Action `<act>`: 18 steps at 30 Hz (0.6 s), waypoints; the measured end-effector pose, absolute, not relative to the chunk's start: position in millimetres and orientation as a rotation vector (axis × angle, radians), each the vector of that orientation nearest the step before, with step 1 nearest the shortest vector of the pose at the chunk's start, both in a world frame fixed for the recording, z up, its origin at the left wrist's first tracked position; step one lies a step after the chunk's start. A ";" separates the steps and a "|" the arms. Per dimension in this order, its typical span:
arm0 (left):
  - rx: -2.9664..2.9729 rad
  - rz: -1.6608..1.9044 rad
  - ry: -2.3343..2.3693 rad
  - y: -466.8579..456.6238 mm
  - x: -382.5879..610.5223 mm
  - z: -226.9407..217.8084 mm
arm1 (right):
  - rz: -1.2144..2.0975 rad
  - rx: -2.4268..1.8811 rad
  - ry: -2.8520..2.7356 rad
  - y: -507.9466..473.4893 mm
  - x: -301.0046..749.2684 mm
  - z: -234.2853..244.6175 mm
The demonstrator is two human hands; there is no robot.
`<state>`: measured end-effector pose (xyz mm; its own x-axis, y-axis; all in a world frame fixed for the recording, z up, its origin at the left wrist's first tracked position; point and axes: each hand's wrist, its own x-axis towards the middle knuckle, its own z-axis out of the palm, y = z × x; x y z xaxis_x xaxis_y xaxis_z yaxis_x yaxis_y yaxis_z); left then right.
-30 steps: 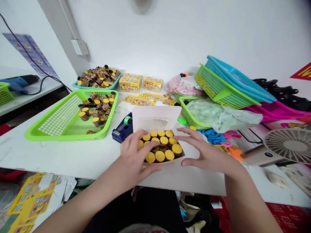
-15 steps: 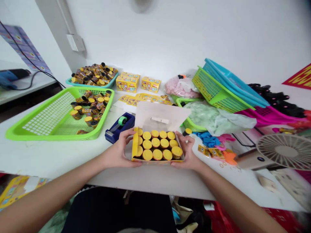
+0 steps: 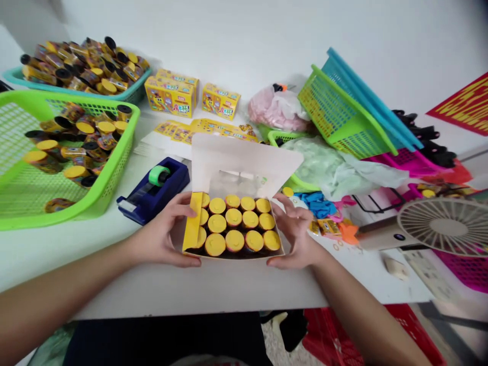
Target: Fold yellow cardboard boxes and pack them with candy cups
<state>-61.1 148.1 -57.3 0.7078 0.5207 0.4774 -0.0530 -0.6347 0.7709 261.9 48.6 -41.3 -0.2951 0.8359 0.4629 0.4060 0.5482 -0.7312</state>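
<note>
An open cardboard box with a white inner lid raised at the back sits in front of me. Rows of small cylindrical tubs with yellow lids fill it, tops up. My left hand grips its left side, thumb along the front bottom edge and fingers by the yellow side flap. Around the right side curls my right hand, with its thumb at the front corner. Parts of the fingers are hidden behind the box. A blue tape dispenser with green tape stands beyond my left hand.
At left are a green basket and a blue basket of loose tubs. Closed yellow boxes stand at the back. Flat yellow cards, bagged goods, stacked baskets and a fan are further right.
My view has moved closer and shifted. The front-right tub, tilted before, now sits level with its row. Both hands remain at the box's sides.
</note>
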 end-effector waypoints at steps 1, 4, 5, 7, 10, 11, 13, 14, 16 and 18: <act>2.128 0.911 0.338 149.9 -61.9 -57.1 | 0.654 -0.966 -1.905 52.4 262.3 -46.4; 2.178 0.961 0.261 153.7 -63.8 -58.1 | 0.632 -0.806 -1.957 62.2 262.2 -56.7; 2.187 0.977 0.241 154.2 -64.2 -58.4 | 0.614 -0.771 -1.964 64.2 261.8 -58.4; 2.210 1.007 0.209 154.3 -64.8 -57.6 | 0.584 -0.730 -1.956 66.1 260.4 -59.7; 2.249 1.054 0.161 153.7 -64.9 -53.3 | 0.475 -0.685 -1.945 66.6 258.1 -57.9; 2.268 1.085 0.154 153.8 -65.1 -51.9 | 0.416 -0.666 -1.951 67.0 257.5 -56.7; 2.311 1.156 0.134 155.0 -65.8 -51.0 | 0.314 -0.615 -1.961 69.2 256.7 -53.9; 2.334 1.179 0.111 156.1 -66.2 -52.1 | 0.282 -0.584 -1.966 70.7 256.5 -52.7; 2.343 1.202 0.042 158.9 -67.0 -58.0 | 0.230 -0.493 -1.978 74.0 256.6 -51.2; 2.277 1.231 0.104 161.6 -67.4 -66.7 | 0.186 -0.416 -1.997 75.8 257.4 -50.8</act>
<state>-67.4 161.6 -66.7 0.5787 0.3145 0.7524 -0.1834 -0.8489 0.4958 257.4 75.8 -50.8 -0.3995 0.3693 0.8391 0.2080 0.9279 -0.3094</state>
